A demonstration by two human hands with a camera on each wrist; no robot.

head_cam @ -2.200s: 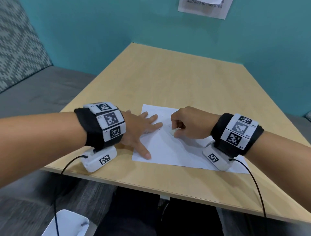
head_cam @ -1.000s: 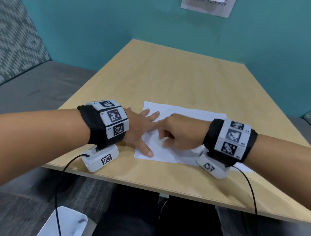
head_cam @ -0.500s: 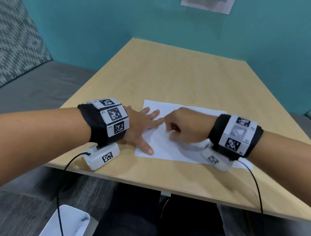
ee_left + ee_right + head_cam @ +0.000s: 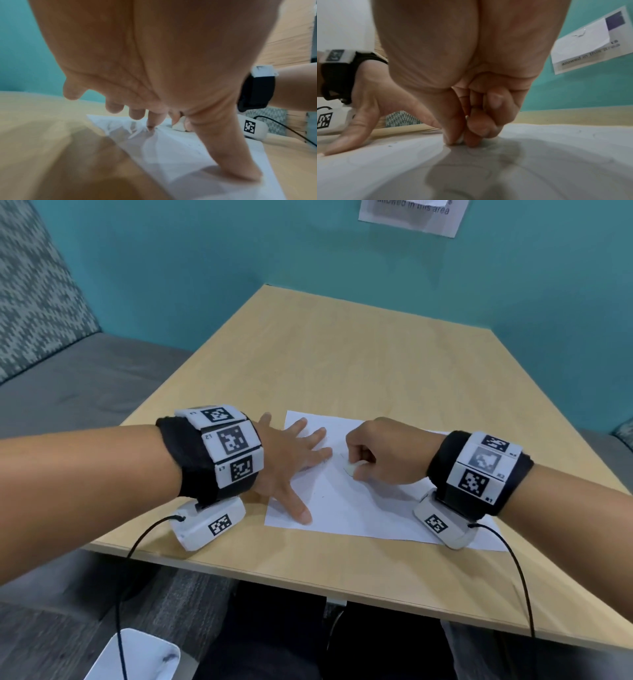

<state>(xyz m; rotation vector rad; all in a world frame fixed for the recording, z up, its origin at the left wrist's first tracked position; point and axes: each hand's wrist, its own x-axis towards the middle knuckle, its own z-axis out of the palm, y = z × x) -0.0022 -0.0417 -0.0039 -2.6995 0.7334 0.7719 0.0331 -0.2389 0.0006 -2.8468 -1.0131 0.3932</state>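
Observation:
A white sheet of paper (image 4: 346, 505) lies near the front edge of the wooden table (image 4: 359, 364). My left hand (image 4: 291, 460) lies flat with spread fingers on the sheet's left part, thumb (image 4: 228, 159) pressed down on it. My right hand (image 4: 380, 457) pinches a small white eraser (image 4: 350, 468) between thumb and fingers and holds it against the paper, just right of the left fingertips. The eraser (image 4: 178, 125) shows beyond the left thumb, and only its white tip (image 4: 460, 139) peeks out between the right fingers. Faint pencil marks (image 4: 476, 152) lie under it.
A teal wall (image 4: 239, 251) with a taped paper notice (image 4: 411, 213) closes off the table's far side. A grey bench (image 4: 68, 385) with a patterned cushion runs along the left. A white object (image 4: 137, 655) lies below the table's front edge. Cables hang from both wrist cameras.
My right hand with the eraser slid left toward the left fingertips, then back right a little. The left hand stayed flat on the sheet.

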